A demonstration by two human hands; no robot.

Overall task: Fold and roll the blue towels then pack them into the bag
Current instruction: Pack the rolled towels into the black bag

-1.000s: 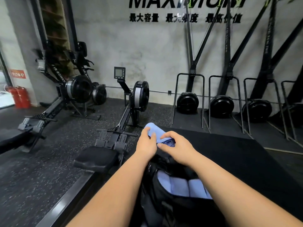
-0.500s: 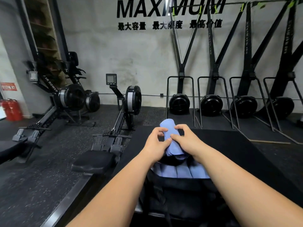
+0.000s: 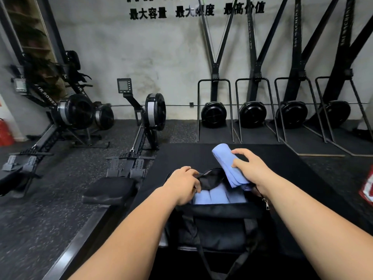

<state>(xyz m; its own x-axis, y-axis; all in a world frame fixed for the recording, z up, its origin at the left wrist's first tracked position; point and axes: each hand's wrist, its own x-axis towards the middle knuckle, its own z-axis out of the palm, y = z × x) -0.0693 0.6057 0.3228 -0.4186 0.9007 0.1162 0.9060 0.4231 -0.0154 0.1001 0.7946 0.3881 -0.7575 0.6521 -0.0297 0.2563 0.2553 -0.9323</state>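
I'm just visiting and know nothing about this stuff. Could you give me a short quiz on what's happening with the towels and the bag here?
1. What does the left hand grip?
A) the open edge of the bag
B) a water bottle
C) nothing

2. True or false: the right hand is empty.

3. In a few words: what already lies inside the bag?

Key:
1. A.
2. False: it holds a rolled towel over the bag's opening.
3. Rolled blue towels, side by side.
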